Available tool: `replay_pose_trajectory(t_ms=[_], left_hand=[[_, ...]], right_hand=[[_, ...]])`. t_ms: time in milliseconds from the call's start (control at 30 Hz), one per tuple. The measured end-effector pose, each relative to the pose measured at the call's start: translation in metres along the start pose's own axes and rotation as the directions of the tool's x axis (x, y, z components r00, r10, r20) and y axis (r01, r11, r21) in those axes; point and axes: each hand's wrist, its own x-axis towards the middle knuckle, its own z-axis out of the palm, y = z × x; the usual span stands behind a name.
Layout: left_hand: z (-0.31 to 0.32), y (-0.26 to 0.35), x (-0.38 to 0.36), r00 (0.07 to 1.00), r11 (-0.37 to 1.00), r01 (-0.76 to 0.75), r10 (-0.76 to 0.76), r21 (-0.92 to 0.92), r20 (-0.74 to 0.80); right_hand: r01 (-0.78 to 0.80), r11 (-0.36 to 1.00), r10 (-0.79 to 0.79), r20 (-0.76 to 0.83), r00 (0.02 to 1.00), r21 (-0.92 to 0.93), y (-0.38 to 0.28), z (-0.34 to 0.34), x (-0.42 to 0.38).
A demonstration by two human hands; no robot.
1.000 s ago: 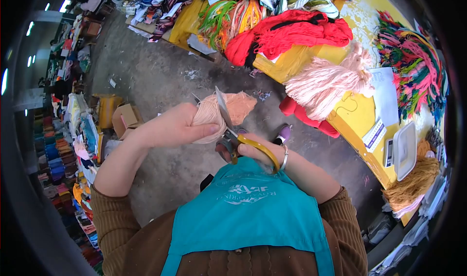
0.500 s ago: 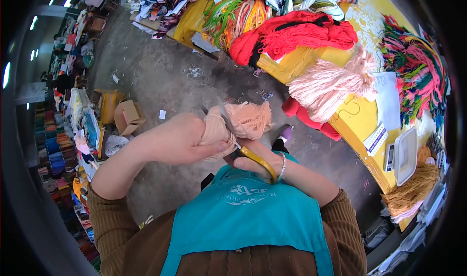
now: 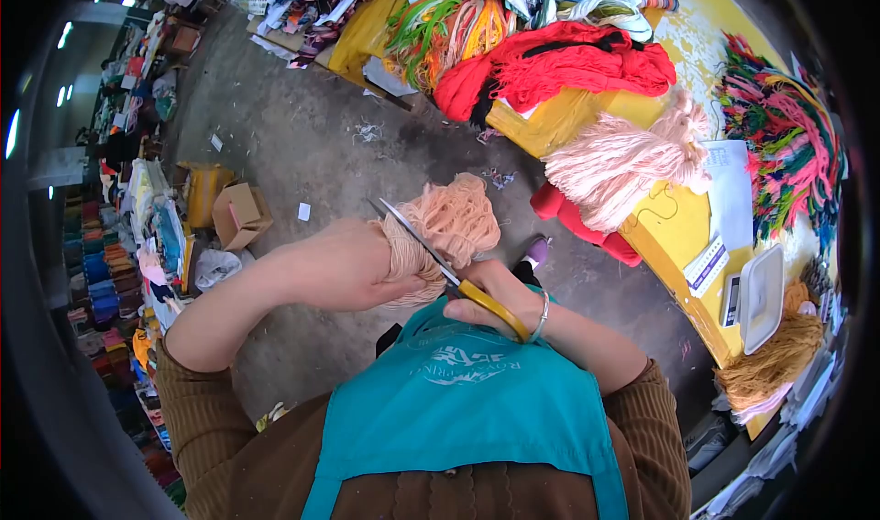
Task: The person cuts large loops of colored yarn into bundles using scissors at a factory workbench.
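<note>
**Scissors laid across a peach yarn bundle held at chest height**

I see the left hand (image 3: 344, 268) wrapped around a peach yarn bundle (image 3: 449, 222), its fingers closed tight on the bundle's gathered neck while the loose, fluffy end fans out up and to the right of the fist. The bundle's long axis runs roughly left to right, from the fist toward the frayed head. The right hand (image 3: 495, 300) sits just below and to the right, fingers through the yellow handles of the scissors (image 3: 431, 249). The blades point up and left, crossing the bundle at a slant just where it leaves the left fist, so the cutting line lies almost square to the strands. The blades look nearly together; I cannot tell how much yarn lies between them. Both forearms are bent in front of the teal apron (image 3: 467, 401), wrists near each other, over the grey floor (image 3: 302, 153). To the right, the yellow surface (image 3: 678, 226) carries a pale pink tassel bundle (image 3: 623, 158) and red yarn (image 3: 559, 66).
</note>
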Motion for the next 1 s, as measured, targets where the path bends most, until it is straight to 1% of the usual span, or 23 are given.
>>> replay_pose_trajectory(t_ms=[33, 67, 100, 133, 200, 267, 300, 333, 367, 400, 433, 500, 533, 567, 633, 700, 733, 800, 867, 900, 933, 967, 1000], left_hand=[[0.008, -0.003, 0.004, 1.0, 1.0, 0.0, 0.0, -0.001, -0.001], [0.017, -0.005, 0.01, 0.996, 0.995, -0.086, 0.087, 0.04, -0.021], [0.022, -0.006, 0.013, 0.983, 0.981, -0.173, 0.177, 0.082, -0.038], [0.023, -0.006, 0.011, 0.983, 0.981, -0.176, 0.179, 0.077, -0.04], [0.018, -0.009, 0.005, 0.994, 0.994, -0.075, 0.081, 0.085, -0.076], [0.021, -0.018, 0.001, 0.996, 0.995, -0.061, 0.066, 0.077, -0.064], [0.021, -0.02, 0.0, 0.997, 0.996, -0.046, 0.05, 0.07, -0.051], [0.02, -0.019, 0.001, 0.997, 0.996, -0.049, 0.053, 0.069, -0.051], [0.016, -0.014, 0.003, 0.991, 0.985, 0.031, -0.054, 0.172, 0.126], [0.014, -0.012, 0.004, 0.941, 0.954, 0.091, -0.176, 0.286, 0.288], [0.016, -0.017, 0.003, 0.942, 0.954, 0.089, -0.174, 0.285, 0.287], [0.021, -0.034, -0.007, 0.992, 0.975, -0.098, 0.113, 0.202, -0.065], [0.018, -0.046, -0.016, 0.979, 0.971, -0.052, 0.004, -0.232, -0.202], [0.014, -0.056, -0.022, 0.95, 0.781, -0.057, -0.15, -0.622, -0.275], [-0.001, -0.049, -0.032, 0.838, 0.36, -0.236, -0.395, -0.903, -0.377], [-0.018, -0.056, -0.04, 0.852, 0.133, -0.412, -0.293, -0.901, -0.433], [-0.024, -0.055, -0.041, 0.864, 0.1, -0.481, -0.116, -0.871, -0.49], [-0.033, -0.031, -0.032, 0.823, 0.14, -0.531, -0.148, -0.836, -0.548], [-0.05, -0.015, -0.025, 0.789, -0.113, -0.611, 0.0, -0.784, -0.615], [-0.062, -0.007, -0.021, 0.771, -0.146, -0.626, 0.029, -0.766, -0.636], [-0.076, -0.004, -0.017, 0.752, -0.18, -0.639, 0.057, -0.748, -0.657], [-0.093, -0.01, -0.011, 0.685, -0.165, -0.673, 0.228, -0.721, -0.692], [-0.108, -0.008, -0.009, 0.678, -0.308, -0.615, 0.263, -0.726, -0.686]], right_hand=[[-0.051, 0.998, 0.051, 0.003, 0.999, -0.042, 0.003, 0.001, 0.001], [-0.053, 0.998, 0.053, 0.003, 0.999, -0.042, 0.006, 0.003, 0.005], [0.158, 0.986, -0.162, -0.089, 0.983, -0.045, 0.007, 0.004, 0.013], [0.36, 0.931, -0.366, -0.174, 0.914, -0.065, 0.006, 0.006, 0.017], [0.315, 0.949, -0.305, -0.205, 0.93, 0.018, -0.002, 0.005, 0.015], [0.101, 0.995, -0.099, -0.117, 0.988, 0.006, -0.004, 0.005, 0.009], [0.098, 0.995, -0.097, -0.117, 0.988, 0.005, -0.004, 0.007, 0.008], [0.008, 0.993, 0.006, -0.112, 0.994, 0.119, -0.003, 0.01, 0.008], [-0.083, 0.97, 0.108, -0.096, 0.99, 0.23, -0.002, 0.011, 0.008], [-0.007, 0.938, 0.075, -0.185, 0.98, 0.347, -0.006, 0.008, 0.008], [0.02, 0.93, 0.081, -0.258, 0.963, 0.368, -0.005, 0.004, 0.009], [0.03, 0.921, 0.109, -0.332, 0.937, 0.388, -0.008, -0.014, 0.007], [0.123, 0.939, 0.014, -0.394, 0.919, 0.321, -0.001, -0.022, 0.007], [0.215, 0.945, -0.085, -0.451, 0.888, 0.246, 0.011, -0.031, 0.008], [0.294, 0.951, -0.202, -0.525, 0.827, 0.098, 0.016, -0.048, 0.01], [0.319, 0.948, -0.266, -0.501, 0.824, 0.021, 0.005, -0.069, 0.012], [0.379, 0.926, -0.333, -0.48, 0.812, -0.002, -0.005, -0.073, 0.018], [0.489, 0.872, -0.429, -0.456, 0.78, 0.016, -0.039, -0.069, 0.034], [0.631, 0.776, -0.592, -0.372, 0.715, -0.022, -0.069, -0.066, 0.057], [0.695, 0.718, -0.656, -0.319, 0.684, 0.012, -0.083, -0.06, 0.067], [0.614, 0.787, -0.593, -0.205, 0.779, 0.057, -0.096, -0.061, 0.068], [0.52, 0.849, -0.515, -0.08, 0.854, 0.087, -0.114, -0.059, 0.068], [0.457, 0.852, -0.431, -0.152, 0.889, 0.254, -0.141, -0.034, 0.065]])
